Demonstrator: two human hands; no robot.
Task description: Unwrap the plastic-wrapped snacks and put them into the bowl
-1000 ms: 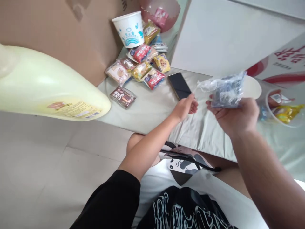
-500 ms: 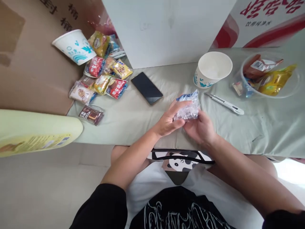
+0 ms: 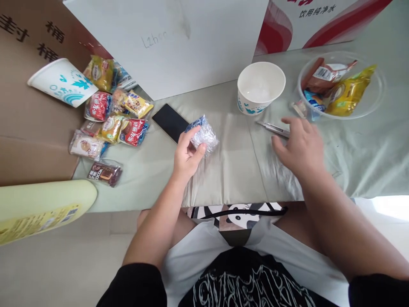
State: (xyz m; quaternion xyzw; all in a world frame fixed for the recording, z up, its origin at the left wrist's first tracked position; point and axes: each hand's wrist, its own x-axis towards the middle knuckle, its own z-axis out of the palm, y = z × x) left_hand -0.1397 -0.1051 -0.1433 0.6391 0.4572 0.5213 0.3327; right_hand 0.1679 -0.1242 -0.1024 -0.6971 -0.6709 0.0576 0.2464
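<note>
Between the thumb and fingers of my left hand (image 3: 188,155) is a small bundle in crinkled clear plastic (image 3: 207,135), with a blue patch at its upper left. What is inside it cannot be made out. A black phone (image 3: 170,121) lies just behind that hand, partly covered by it. Over on the right, my right hand (image 3: 302,147) hovers at the handle end of a utility knife (image 3: 273,128), its thumb and fingers apart. The hand hides the rear of the knife, and whether the fingertips touch it is unclear.
Several wrapped snacks (image 3: 110,130) lie in a pile at left, beside a tilted paper cup (image 3: 65,83). Another paper cup (image 3: 260,89) stands upright near a white box (image 3: 179,47). A clear plastic bowl (image 3: 378,91) holds snack packets. A pale green container (image 3: 47,204) juts in.
My right hand has let go of the plastic-wrapped bundle and moved right to the utility knife. My left hand has carried the bundle left, towards the phone. The whole view has shifted.
</note>
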